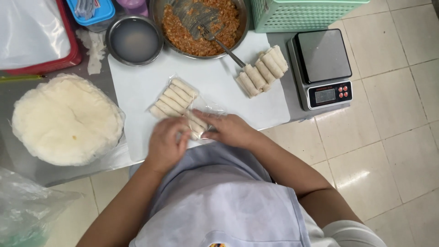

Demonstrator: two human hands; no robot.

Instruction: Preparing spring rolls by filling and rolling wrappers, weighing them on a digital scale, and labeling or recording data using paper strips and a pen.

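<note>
A stack of round wrappers lay at the bench's left end, within reach. At centre, the left hand and right hand each pinched the clear bag of rolls at its open end on the white board, steadying it. Loose rolls waited beside the scale.

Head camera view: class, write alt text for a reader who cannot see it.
Seen from above, a person's left hand and right hand handle a clear bag of spring rolls on a white board. More rolls, a bowl of filling, a stack of wrappers and a scale lie around.
</note>
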